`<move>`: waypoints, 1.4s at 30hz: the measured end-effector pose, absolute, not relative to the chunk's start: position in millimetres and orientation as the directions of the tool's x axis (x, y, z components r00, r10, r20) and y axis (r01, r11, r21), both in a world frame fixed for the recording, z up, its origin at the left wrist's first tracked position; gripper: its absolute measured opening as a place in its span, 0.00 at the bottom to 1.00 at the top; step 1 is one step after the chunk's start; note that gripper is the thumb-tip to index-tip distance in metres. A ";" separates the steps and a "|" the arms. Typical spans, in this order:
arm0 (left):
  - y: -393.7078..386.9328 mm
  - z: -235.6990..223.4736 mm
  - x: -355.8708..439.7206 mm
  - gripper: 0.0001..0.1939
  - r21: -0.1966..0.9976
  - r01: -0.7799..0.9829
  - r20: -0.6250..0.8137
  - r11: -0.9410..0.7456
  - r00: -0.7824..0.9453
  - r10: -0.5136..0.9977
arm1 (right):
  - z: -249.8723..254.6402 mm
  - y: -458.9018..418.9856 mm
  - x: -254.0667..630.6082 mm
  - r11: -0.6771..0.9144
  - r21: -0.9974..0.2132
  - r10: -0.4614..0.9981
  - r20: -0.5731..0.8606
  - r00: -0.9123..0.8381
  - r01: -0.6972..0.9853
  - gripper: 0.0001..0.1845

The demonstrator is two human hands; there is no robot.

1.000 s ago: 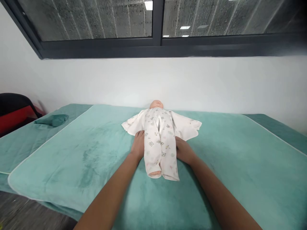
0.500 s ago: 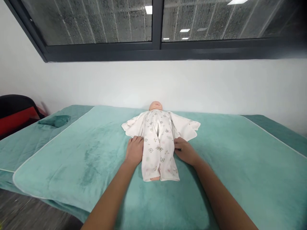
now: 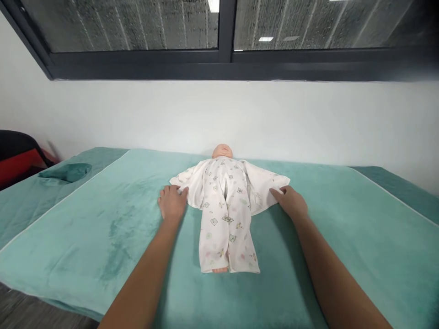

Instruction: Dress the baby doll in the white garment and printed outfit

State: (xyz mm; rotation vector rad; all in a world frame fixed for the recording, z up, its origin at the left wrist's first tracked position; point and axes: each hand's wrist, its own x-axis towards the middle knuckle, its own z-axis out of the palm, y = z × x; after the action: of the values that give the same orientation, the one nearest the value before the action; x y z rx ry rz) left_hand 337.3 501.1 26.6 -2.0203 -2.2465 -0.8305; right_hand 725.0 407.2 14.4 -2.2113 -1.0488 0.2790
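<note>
A baby doll (image 3: 222, 151) lies on its back near the wall, feet toward me, in white printed trousers (image 3: 224, 219). Under it spreads an opened white garment (image 3: 261, 183) whose flaps lie out to both sides. My left hand (image 3: 171, 203) rests at the corner of the left flap, fingers curled onto the cloth. My right hand (image 3: 288, 201) lies at the tip of the right flap, fingers touching its edge. One doll foot shows at the trouser hem.
A teal blanket (image 3: 103, 228) with white piping covers the bed. A folded dark green cloth (image 3: 65, 172) lies at the far left. A red and black object (image 3: 17, 157) stands beyond the left edge. The white wall and a dark window frame rise behind.
Both hands have left the doll's legs and moved outward and up to the outer corners of the white garment. The view has shifted slightly.
</note>
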 end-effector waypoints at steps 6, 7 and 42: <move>496.3 20.8 336.8 0.13 0.416 0.909 0.343 -0.007 -0.150 0.927 | 67.1 422.2 678.7 0.015 -0.990 0.880 0.081 0.469 0.142 0.21; 496.5 19.3 336.0 0.13 0.427 0.904 0.343 -0.015 -0.146 0.928 | 79.6 425.6 664.9 0.102 -0.993 0.902 0.114 0.415 0.051 0.21; 509.4 91.6 415.5 0.16 0.797 0.419 0.399 -0.434 0.174 0.900 | 67.0 492.9 602.8 0.155 -0.912 0.818 0.334 0.469 0.379 0.11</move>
State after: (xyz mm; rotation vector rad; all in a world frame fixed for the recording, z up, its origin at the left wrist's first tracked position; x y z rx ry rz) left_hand 415.5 509.4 91.6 -2.7450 -1.7572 -1.7173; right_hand 602.8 492.9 67.0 -1.4505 -1.1196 0.4338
